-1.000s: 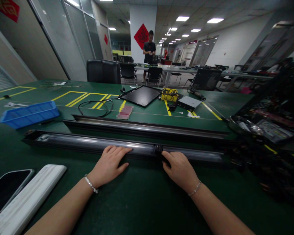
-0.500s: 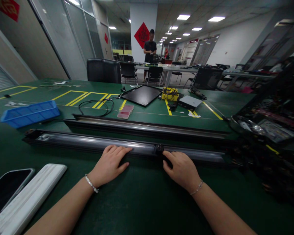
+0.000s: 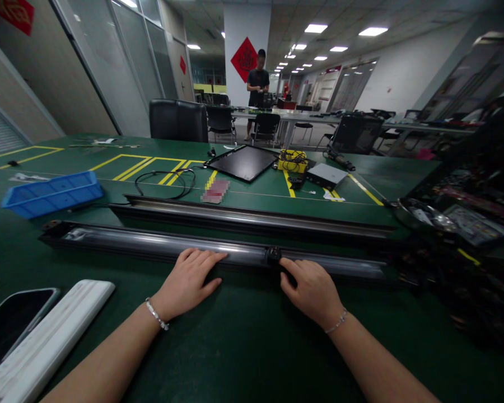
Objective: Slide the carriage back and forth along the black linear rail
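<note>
Currently, the front rail (image 3: 138, 240), a long dark channel with a glossy inner face, lies on the worktop (image 3: 218, 347) at the fingertips of both hands. The left hand (image 3: 191, 282) is unclenched, fingers resting on the near side; it grips nothing. The right hand (image 3: 313, 291) is loosely bent, index fingertip at the black block (image 3: 274, 254) on the rail; whether it pinches the block cannot be told. Beyond the hands, behind the front rail, lies the rear rail (image 3: 243, 218). Handling, as judged: stiff, moderately heavy, awkward through its length; the glossy face is probably slippery and easily scratched. Grasp by the outer side walls, well apart, not by the block, which may slide.
</note>
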{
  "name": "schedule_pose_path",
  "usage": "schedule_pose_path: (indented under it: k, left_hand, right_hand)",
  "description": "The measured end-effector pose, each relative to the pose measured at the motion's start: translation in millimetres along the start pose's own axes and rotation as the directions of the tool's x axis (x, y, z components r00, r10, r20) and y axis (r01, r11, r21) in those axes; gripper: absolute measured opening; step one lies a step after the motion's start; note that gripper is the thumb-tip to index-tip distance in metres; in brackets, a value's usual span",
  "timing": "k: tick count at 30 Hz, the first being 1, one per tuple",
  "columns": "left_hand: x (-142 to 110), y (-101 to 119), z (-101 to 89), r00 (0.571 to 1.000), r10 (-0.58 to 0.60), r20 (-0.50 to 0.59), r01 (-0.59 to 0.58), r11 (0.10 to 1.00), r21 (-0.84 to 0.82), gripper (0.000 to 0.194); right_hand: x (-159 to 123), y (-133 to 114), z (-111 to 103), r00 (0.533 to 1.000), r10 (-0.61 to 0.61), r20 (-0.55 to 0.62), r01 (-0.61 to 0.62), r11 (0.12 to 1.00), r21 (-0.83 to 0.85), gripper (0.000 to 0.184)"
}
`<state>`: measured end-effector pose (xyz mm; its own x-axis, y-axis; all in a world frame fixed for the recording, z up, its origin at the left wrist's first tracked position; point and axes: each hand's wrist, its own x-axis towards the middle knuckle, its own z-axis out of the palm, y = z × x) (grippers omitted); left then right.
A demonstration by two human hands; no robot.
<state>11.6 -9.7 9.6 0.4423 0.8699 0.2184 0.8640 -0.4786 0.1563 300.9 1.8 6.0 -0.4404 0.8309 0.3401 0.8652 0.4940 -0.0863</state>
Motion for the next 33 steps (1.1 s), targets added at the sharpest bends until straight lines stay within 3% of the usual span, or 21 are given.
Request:
schedule_pose_path:
  k: [14, 33]
  left_hand:
    - [0, 0, -0.6, 1.0, -0.001, 0.003, 0.001, 1.0, -0.009, 0.046]
    - [-1, -2, 1.1, 1.0, -0.001, 0.006, 0.001, 1.0, -0.011, 0.046]
  right_hand:
    - [1, 2, 1, 0.996, -0.041, -0.073, 0.042, 0.999, 0.0, 0.023]
    - [2, 11, -4, 0.994, -0.11, -0.025, 0.108, 0.991, -0.079, 0.022]
